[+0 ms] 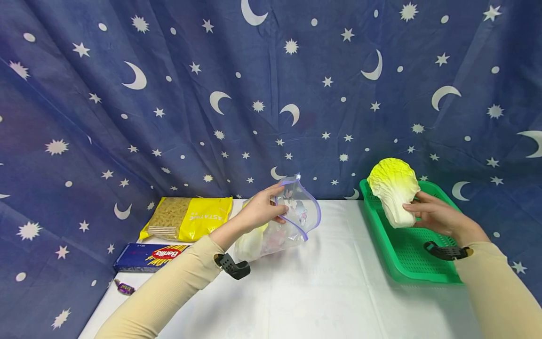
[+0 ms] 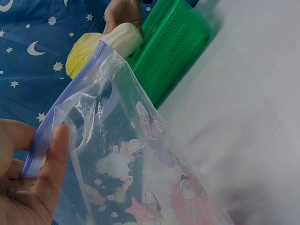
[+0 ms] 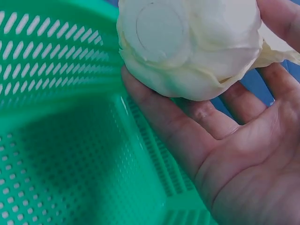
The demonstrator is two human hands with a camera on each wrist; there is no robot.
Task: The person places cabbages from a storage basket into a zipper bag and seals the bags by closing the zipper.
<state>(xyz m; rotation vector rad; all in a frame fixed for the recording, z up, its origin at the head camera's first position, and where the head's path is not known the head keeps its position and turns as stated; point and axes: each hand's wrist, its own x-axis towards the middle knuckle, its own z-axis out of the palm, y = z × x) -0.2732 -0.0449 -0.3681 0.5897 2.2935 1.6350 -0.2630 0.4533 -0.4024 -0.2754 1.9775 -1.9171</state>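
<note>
My left hand pinches the purple-edged rim of a clear zip bag printed with pink cartoon figures. The mouth of the bag gapes toward the right, and a pale yellow-and-white thing shows through its lower left part. Over the green basket, my right hand grips a napa cabbage by its white base, yellow leaf end up. In the right wrist view, fingers and thumb wrap round the round cut base of the cabbage.
At the left lie a yellow pasta bag, a blue Barilla box and a small purple wrapped candy. A dark blue curtain with moons and stars hangs behind the white table.
</note>
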